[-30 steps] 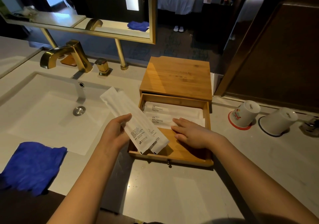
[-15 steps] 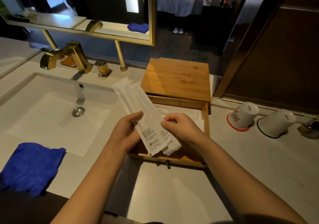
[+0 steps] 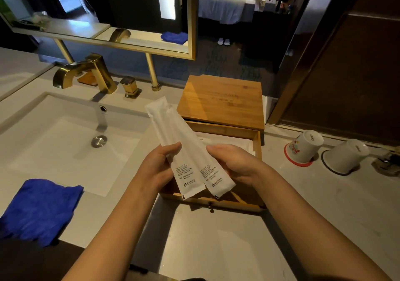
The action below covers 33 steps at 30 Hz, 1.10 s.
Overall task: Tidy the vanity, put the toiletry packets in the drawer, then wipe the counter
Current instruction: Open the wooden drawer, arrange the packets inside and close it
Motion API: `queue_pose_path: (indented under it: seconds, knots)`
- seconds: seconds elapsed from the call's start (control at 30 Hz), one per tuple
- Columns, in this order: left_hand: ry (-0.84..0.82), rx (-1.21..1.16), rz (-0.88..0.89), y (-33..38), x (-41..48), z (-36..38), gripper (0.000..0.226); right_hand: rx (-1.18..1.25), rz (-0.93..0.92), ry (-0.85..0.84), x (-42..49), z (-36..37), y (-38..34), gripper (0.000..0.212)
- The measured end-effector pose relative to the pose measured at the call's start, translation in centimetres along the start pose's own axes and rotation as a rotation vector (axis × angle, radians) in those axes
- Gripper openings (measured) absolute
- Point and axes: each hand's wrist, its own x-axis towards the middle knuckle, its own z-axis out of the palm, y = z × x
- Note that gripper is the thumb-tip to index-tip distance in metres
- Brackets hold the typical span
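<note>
Two long white packets (image 3: 188, 155) are up in the air, just above the open drawer (image 3: 258, 144), and I hold them with both hands. The left hand (image 3: 155, 168) pinches the left one, with the thumb on top and the other fingers hidden behind it. The right hand (image 3: 236, 164) curls round the edge of the right one. Its fingertips are tucked under, so I cannot tell how they lie. The two lie side by side and overlap a bit, with the printed ends near me. I think I hold them like this to line them up, so they go into the drawer neat and flat.

The drawer is pulled out from a wooden box (image 3: 220, 99). At the back of the drawer I see some flat packets (image 3: 227, 141) already lying inside. My hands hide most of the front part, so I cannot tell what is there.

Right of the drawer, two white cups (image 3: 303, 148) stand upside down. Left of the drawer is the sink (image 3: 65, 146). Further left of the drawer, a blue cloth (image 3: 39, 207) lies on the counter (image 3: 216, 248), and nobody touches it. I think it waits for the wiping, which is not yet begun.
</note>
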Motion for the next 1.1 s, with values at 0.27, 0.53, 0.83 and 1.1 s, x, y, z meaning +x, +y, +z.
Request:
queue_pose_path:
  seconds: [0.27,0.53,0.83,1.1]
  knots:
    - [-0.003,0.05,0.058,-0.2,-0.3,0.4,0.044,0.044,-0.009,-0.05,0.3,1.3,0.0,0.015]
    - [0.039,-0.091,0.063,0.0,-0.7,-0.4,0.036,-0.111,-0.11,0.183,0.9,-0.2,0.4,0.042]
    - [0.081,-0.204,0.105,1.7,-1.4,-2.0,0.04,-0.73,-0.138,0.199,1.6,-3.2,2.5,0.028]
    - [0.099,-0.217,0.111,1.8,-1.6,-2.7,0.041,-0.853,-0.211,0.206,2.6,-2.6,3.5,0.021]
